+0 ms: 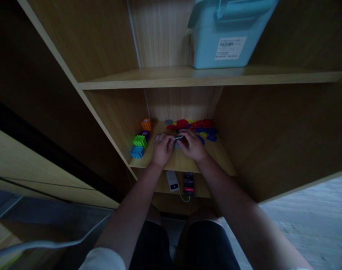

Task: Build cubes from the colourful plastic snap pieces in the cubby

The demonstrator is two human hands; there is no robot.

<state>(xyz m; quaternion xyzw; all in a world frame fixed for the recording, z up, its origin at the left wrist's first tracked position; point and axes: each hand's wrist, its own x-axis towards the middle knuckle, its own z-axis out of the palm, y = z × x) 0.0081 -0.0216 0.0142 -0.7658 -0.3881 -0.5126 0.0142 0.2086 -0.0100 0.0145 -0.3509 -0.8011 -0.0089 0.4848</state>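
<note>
Both hands meet over the middle shelf of a wooden cabinet. My left hand and my right hand are closed together on a small grey toy piece held between them. Just behind my fingers lies a loose heap of red, blue and yellow plastic pieces. Along the shelf's left side stand assembled blocks: an orange one, a purple one, a green one and a blue one.
A light blue plastic box with a barcode label stands on the upper shelf. On a lower shelf lie a white device and a dark device joined by a cable. My knees are below. Grey floor shows at right.
</note>
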